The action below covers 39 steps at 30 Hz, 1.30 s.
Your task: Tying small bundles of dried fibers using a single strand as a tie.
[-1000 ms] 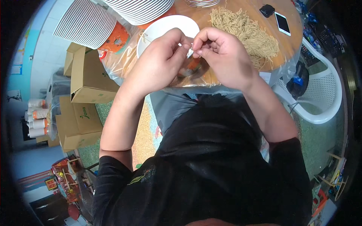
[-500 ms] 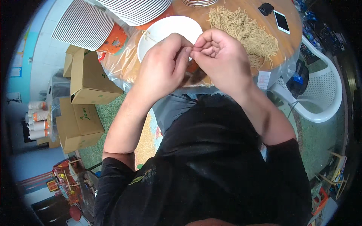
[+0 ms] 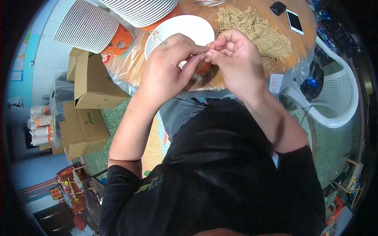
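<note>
While both hands pinch together, a thin bit of tan string sits between the fingertips.

Left hand (image 3: pixel 167 72) and right hand (image 3: pixel 234 63) touch above the table's (image 3: pixel 303 43) near edge, squeezing the string (image 3: pixel 208 50). Behind them lie a white plate (image 3: pixel 177 29) and a pile of tan string (image 3: pixel 256 33), near a phone (image 3: pixel 294 21).

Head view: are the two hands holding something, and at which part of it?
The left hand and right hand meet fingertip to fingertip above the white plate. Something thin seems pinched there; what it is, and where the grip sits, cannot be told.
</note>
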Each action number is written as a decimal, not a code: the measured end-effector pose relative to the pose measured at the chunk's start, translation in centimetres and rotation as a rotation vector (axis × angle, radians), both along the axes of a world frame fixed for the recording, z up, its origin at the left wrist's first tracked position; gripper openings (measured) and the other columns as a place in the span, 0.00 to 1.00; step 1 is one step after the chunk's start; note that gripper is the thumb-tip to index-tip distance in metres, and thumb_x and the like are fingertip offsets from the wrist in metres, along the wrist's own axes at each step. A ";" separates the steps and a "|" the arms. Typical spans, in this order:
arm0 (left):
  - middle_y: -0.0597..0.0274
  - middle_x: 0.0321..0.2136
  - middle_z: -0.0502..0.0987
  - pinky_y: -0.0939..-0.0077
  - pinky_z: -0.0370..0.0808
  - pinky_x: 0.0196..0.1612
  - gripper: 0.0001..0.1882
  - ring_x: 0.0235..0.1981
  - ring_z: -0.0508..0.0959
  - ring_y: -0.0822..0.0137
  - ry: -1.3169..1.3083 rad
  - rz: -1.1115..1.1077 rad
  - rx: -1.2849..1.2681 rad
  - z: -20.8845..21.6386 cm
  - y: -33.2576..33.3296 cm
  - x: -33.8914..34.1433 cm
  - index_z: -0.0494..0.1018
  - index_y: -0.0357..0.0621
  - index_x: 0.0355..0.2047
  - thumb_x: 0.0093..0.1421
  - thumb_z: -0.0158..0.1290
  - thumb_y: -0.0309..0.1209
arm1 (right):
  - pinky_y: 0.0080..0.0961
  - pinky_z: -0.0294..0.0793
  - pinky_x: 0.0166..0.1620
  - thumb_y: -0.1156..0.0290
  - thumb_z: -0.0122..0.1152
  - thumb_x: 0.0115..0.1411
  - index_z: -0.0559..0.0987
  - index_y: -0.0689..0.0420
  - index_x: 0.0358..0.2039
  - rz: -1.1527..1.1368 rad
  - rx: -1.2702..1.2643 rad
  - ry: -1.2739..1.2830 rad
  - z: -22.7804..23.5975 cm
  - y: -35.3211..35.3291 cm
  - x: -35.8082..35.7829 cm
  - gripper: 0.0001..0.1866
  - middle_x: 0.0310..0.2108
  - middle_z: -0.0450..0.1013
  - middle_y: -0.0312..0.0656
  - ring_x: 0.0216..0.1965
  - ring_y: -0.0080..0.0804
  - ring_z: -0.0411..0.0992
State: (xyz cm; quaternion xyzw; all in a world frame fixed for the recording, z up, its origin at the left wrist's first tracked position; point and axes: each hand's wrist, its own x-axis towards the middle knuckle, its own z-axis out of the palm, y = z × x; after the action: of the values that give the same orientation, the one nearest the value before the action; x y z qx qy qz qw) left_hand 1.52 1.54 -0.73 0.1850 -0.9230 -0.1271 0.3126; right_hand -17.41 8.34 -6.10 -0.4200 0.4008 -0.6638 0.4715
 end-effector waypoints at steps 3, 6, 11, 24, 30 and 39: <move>0.56 0.36 0.83 0.62 0.84 0.42 0.07 0.38 0.86 0.53 0.011 0.047 -0.013 -0.1 0.1 0.0 0.88 0.41 0.42 0.63 0.68 0.23 | 0.19 0.85 0.49 0.89 0.64 0.70 0.75 0.66 0.52 -0.016 0.059 -0.044 0.9 0.5 0.1 0.13 0.42 0.82 0.42 0.41 0.22 0.82; 0.57 0.37 0.83 0.61 0.84 0.41 0.08 0.37 0.86 0.53 0.011 0.063 -0.047 -0.1 0.3 -0.3 0.88 0.42 0.42 0.63 0.68 0.23 | 0.21 0.86 0.52 0.89 0.64 0.69 0.74 0.67 0.58 0.008 0.081 -0.061 1.0 0.7 -0.1 0.18 0.43 0.82 0.42 0.43 0.24 0.82; 0.57 0.36 0.82 0.60 0.84 0.40 0.08 0.36 0.86 0.53 -0.019 0.060 -0.154 0.4 0.4 -0.9 0.88 0.42 0.42 0.62 0.69 0.24 | 0.21 0.86 0.53 0.90 0.65 0.68 0.71 0.68 0.62 0.018 0.025 -0.052 0.5 0.6 -0.3 0.24 0.47 0.81 0.44 0.46 0.25 0.81; 0.55 0.34 0.83 0.57 0.84 0.39 0.11 0.36 0.86 0.50 -0.046 0.001 -0.103 0.8 0.0 -1.3 0.89 0.43 0.45 0.62 0.68 0.25 | 0.22 0.86 0.49 0.90 0.64 0.68 0.68 0.66 0.65 -0.077 -0.122 0.106 -0.8 0.7 0.5 0.27 0.47 0.78 0.44 0.44 0.25 0.83; 0.54 0.39 0.85 0.63 0.85 0.42 0.12 0.38 0.88 0.55 -0.095 -0.021 -0.033 0.5 0.0 -1.0 0.87 0.38 0.48 0.64 0.63 0.18 | 0.20 0.84 0.56 0.94 0.64 0.66 0.65 0.66 0.70 -0.107 -0.125 0.167 -0.9 0.9 0.4 0.34 0.54 0.71 0.43 0.49 0.24 0.82; 0.53 0.37 0.83 0.60 0.84 0.41 0.08 0.37 0.86 0.52 -0.068 -0.010 0.170 0.8 -0.2 -1.0 0.87 0.40 0.43 0.63 0.68 0.25 | 0.25 0.85 0.48 0.93 0.64 0.65 0.67 0.62 0.70 -0.130 -0.305 0.320 -2.1 0.1 -0.4 0.34 0.50 0.73 0.44 0.44 0.26 0.82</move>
State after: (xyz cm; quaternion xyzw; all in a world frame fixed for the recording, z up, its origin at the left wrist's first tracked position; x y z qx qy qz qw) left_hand 0.55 1.33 0.04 0.2106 -0.9199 -0.2001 0.2634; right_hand -17.77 8.45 -8.23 -0.5597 0.3916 -0.6706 0.2895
